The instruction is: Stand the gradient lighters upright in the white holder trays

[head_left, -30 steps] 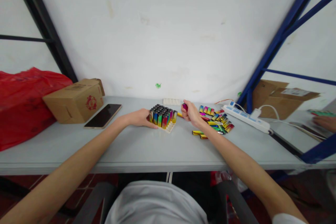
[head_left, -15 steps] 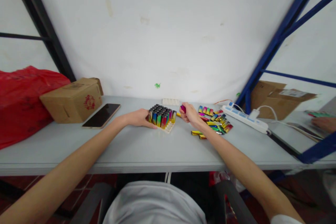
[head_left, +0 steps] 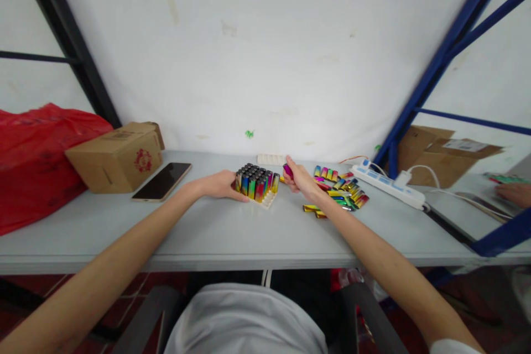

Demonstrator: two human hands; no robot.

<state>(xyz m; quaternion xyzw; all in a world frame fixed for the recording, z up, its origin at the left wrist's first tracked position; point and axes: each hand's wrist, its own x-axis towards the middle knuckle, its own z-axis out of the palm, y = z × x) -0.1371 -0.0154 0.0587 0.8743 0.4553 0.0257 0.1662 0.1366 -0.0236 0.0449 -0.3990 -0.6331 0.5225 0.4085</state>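
A white tray (head_left: 269, 200) stands in the middle of the grey table (head_left: 232, 232), packed with several upright rainbow-coloured lighters (head_left: 255, 182). My left hand (head_left: 222, 185) rests against the tray's left side, fingers curled round it. Just right of the tray, my right hand (head_left: 301, 179) pinches a magenta lighter (head_left: 287, 170) and holds it close to the tray's right edge. A loose pile of the same coloured lighters (head_left: 342, 192) lies on the table to the right of that hand.
A smartphone (head_left: 162, 181), a cardboard box (head_left: 116, 157) and a red plastic bag (head_left: 29, 160) sit at the left. A white power strip (head_left: 390, 183) with cables lies at the right, near blue rack posts. Another person's hand (head_left: 512, 192) shows at the far right. A spare white tray (head_left: 270, 159) lies by the wall.
My right hand has moved the magenta lighter a little left, nearer the tray. My left hand has stayed on the tray.
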